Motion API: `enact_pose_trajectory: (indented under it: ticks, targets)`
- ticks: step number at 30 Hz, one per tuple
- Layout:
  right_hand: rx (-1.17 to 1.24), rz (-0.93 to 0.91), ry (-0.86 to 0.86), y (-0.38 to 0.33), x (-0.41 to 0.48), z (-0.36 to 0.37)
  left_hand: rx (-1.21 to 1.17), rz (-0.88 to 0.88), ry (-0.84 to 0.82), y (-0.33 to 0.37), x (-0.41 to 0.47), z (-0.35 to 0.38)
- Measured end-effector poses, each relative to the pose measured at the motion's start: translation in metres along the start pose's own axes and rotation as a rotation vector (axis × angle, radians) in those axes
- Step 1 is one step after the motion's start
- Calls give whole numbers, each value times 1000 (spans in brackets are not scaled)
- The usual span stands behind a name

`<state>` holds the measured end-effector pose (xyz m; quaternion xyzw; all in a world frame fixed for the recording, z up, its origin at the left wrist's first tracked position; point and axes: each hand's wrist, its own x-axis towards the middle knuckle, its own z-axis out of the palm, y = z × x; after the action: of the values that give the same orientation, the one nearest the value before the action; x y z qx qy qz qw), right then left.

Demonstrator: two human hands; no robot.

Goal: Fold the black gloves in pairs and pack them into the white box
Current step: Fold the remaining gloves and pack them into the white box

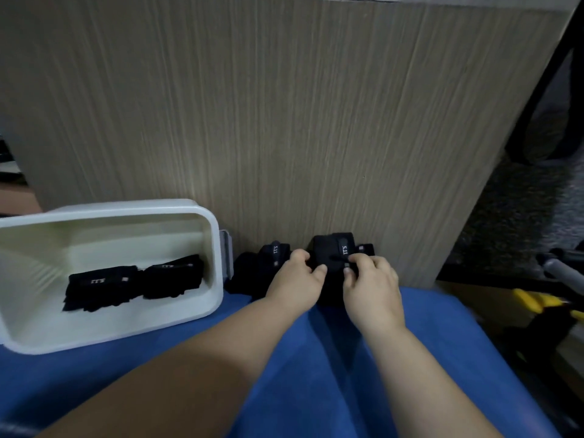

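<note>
Beside the box [126, 207], left hand [298, 281] and right hand [371, 287] pinch a glove [328, 249], apparently mid-fold; slackening would let it unfold.

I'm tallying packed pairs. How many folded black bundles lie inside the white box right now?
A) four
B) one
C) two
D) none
C: one folded bundle and a second bundle lie side by side in the white box, while the left hand and right hand grip another glove outside it.
</note>
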<state>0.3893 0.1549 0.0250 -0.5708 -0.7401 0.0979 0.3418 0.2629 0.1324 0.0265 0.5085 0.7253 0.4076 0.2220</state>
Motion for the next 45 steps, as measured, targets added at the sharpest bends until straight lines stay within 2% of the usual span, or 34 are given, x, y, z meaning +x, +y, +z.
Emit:
enact_pose_trajectory:
  ticks: [4, 8, 14, 20, 25, 30, 33, 37, 41, 45]
  targets:
    - [1, 4, -62, 1, 4, 1, -33, -141, -15, 6, 8, 7]
    - [16, 0, -68, 2, 6, 3, -68, -194, -24, 8, 13, 11]
    - [64, 2, -34, -1, 5, 5, -174, -189, -19, 13, 14, 13]
    - [109, -11, 47, -11, 4, -4, -468, -99, 37, 22, 2, 5]
    - [200, -19, 120, -25, 4, -14, -651, -104, -28, 20, -7, -14]
    - [339, 14, 92, -34, 5, -11, -785, -123, -95, 9, -15, -35]
    - [595, 93, -31, -41, 7, -14, -857, -106, -133, 3, -21, -49]
    - [990, 217, -325, -53, 2, -17, -894, -126, -196, -13, -32, -73]
    - [1107, 220, -558, -68, -9, -14, -857, -160, -247, -38, -44, -96]
    - [1121, 254, -722, -83, -24, 0, -842, -211, -191, -64, -56, -118]
